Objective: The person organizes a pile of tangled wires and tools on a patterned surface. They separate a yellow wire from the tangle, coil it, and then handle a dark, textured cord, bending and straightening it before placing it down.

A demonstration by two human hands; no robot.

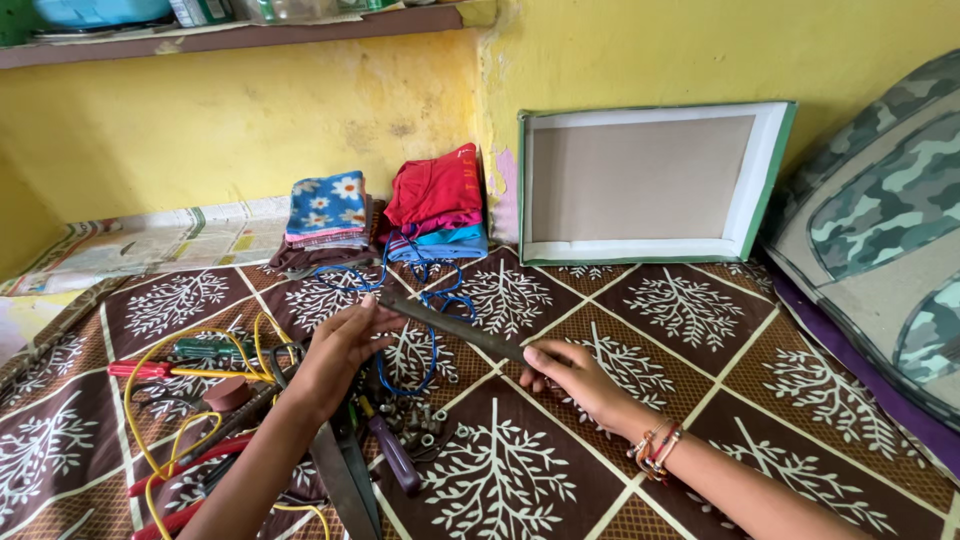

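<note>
The left hand (pixel 340 355) and right hand (pixel 580 380) each pinch one end of a long flat metal strip (pixel 450 325), holding it level above the patterned cloth (pixel 700 330). A blue wire (pixel 432 345) trails beneath, apparently attached.

light: soft, even daylight | shadows: faint | focus: sharp | edges: slight wide-angle bending | glare: none

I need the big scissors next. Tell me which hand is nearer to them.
Left. The left hand is just above the scissors, almost over their handles. The right hand is farther off to the right, holding the flat metal strip.
</note>
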